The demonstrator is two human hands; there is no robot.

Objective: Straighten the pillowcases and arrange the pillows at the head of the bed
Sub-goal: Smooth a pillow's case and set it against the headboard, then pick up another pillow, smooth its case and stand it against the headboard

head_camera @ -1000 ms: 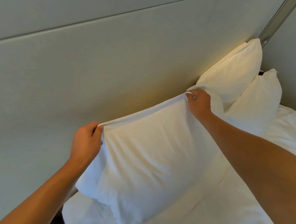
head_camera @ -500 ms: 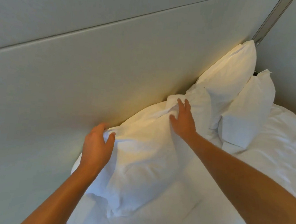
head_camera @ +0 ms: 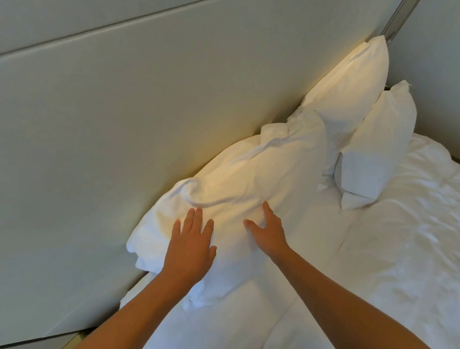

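Near pillow [head_camera: 238,191]: rumpled, leaning on headboard [head_camera: 117,128].
Left hand [head_camera: 189,246]: flat, fingers straight, on pillow.
Right hand [head_camera: 267,231]: spread, pressing pillow.
Far pillows [head_camera: 363,123]: two, overlapping, corner partly hidden.
Duvet [head_camera: 408,255]: wrinkled, cut off right.

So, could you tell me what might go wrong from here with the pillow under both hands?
The near pillow still shows a deep crease by the left hand; flat pressing might set it rather than smooth it. Pushing with the right hand could nudge it into the far pillows, which lean loosely and may topple.
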